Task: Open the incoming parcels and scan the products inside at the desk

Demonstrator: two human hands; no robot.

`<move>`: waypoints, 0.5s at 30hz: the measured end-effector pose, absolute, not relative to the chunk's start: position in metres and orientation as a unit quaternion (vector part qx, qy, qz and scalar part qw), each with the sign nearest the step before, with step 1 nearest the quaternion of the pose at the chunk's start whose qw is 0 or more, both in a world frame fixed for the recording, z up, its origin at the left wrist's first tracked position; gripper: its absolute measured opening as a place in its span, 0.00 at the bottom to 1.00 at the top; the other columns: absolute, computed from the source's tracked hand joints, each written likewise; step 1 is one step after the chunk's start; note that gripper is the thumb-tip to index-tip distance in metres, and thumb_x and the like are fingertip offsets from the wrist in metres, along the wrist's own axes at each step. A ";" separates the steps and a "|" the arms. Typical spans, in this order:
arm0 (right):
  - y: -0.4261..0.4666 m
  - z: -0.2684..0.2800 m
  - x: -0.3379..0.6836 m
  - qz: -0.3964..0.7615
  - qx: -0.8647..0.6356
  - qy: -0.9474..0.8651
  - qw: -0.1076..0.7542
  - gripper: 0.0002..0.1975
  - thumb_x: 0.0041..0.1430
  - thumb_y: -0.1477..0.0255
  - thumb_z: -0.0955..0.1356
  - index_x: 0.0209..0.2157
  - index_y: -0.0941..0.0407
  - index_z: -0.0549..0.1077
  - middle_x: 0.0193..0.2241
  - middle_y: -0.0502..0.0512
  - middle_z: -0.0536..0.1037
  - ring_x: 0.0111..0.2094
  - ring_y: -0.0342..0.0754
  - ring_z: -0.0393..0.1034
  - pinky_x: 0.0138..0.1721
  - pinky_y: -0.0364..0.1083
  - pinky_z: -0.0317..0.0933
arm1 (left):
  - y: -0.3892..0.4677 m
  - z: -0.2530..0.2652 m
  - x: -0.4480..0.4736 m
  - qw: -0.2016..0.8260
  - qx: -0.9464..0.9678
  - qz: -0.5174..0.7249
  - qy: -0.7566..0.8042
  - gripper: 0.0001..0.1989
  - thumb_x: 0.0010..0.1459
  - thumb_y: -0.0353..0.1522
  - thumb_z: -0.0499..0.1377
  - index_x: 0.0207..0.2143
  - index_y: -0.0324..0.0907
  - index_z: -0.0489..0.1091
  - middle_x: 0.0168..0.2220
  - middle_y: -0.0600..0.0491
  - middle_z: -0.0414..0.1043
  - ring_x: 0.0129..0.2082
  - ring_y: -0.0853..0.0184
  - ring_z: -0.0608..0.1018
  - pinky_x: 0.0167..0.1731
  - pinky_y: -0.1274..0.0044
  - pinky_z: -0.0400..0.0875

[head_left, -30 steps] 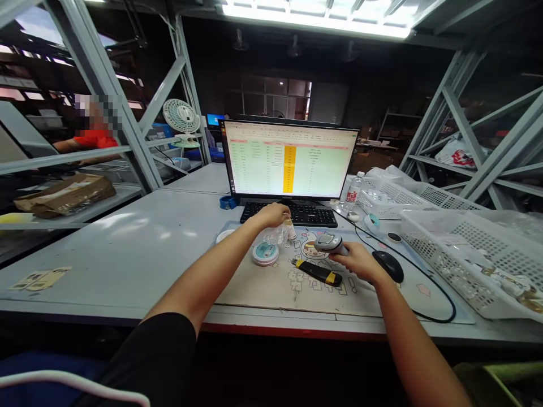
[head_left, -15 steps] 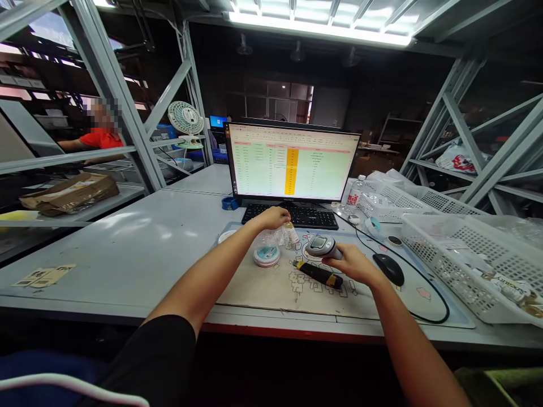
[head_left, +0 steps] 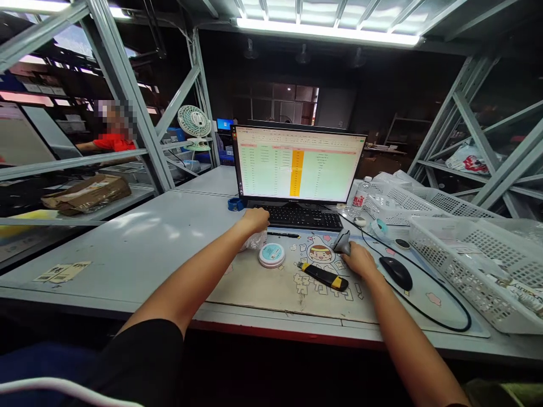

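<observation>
My left hand (head_left: 255, 219) is closed, fingers curled, near the front left of the black keyboard (head_left: 297, 216). A crumpled clear plastic wrap (head_left: 255, 241) hangs under it, partly hidden by my wrist, so what it encloses does not show. Just right of the wrap lies a round flat tin (head_left: 272, 254) with a pale blue and white lid. My right hand (head_left: 360, 261) is wrapped round the handle of a grey barcode scanner (head_left: 343, 243), low over the desk mat. Between my arms rests a black and yellow utility knife (head_left: 323, 276).
The monitor (head_left: 297, 167) stands behind the keyboard, showing a spreadsheet. A pen (head_left: 283, 234) lies before it. On the right are a black mouse (head_left: 396, 272), a looping cable, a bottle (head_left: 361, 195) and white baskets (head_left: 466, 282). Blue tape (head_left: 235, 204) sits left. Another person works far left.
My left hand has moved left with the plastic wrap, uncovering the pen and the tin's lid. My right hand has shifted right and turned the scanner lower. The view has swung slightly.
</observation>
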State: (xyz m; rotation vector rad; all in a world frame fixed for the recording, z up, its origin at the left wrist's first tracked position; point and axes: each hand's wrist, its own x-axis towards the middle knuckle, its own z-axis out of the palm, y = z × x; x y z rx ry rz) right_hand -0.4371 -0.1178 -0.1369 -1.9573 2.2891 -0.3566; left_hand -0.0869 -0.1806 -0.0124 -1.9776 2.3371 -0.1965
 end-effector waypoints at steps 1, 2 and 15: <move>-0.118 -0.136 -0.436 -0.113 -0.644 0.755 0.055 0.21 0.69 0.65 0.69 0.58 0.62 0.73 0.54 0.71 0.80 0.56 0.62 0.76 0.50 0.51 0.65 | -0.181 -0.015 -0.084 0.036 -0.646 -0.064 0.760 0.16 0.68 0.36 0.59 0.51 0.39 0.82 0.56 0.34 0.79 0.57 0.43 0.80 0.54 0.63 0.74; -0.117 -0.133 -0.436 -0.108 -0.643 0.756 0.054 0.21 0.69 0.64 0.69 0.57 0.62 0.73 0.54 0.71 0.80 0.57 0.63 0.76 0.50 0.52 0.66 | -0.181 -0.016 -0.082 0.033 -0.647 -0.063 0.759 0.17 0.68 0.37 0.58 0.51 0.40 0.81 0.55 0.35 0.79 0.57 0.44 0.80 0.53 0.64 0.74; -0.028 -0.082 -0.291 -0.430 -0.861 0.252 0.102 0.55 0.64 0.64 0.76 0.79 0.43 0.39 0.79 0.63 0.43 0.76 0.64 0.49 0.67 0.65 0.65 | -0.072 -0.029 -0.105 -0.561 -0.457 0.297 0.624 0.35 0.67 0.63 0.47 0.41 0.43 0.76 0.34 0.48 0.78 0.38 0.57 0.81 0.42 0.67 0.79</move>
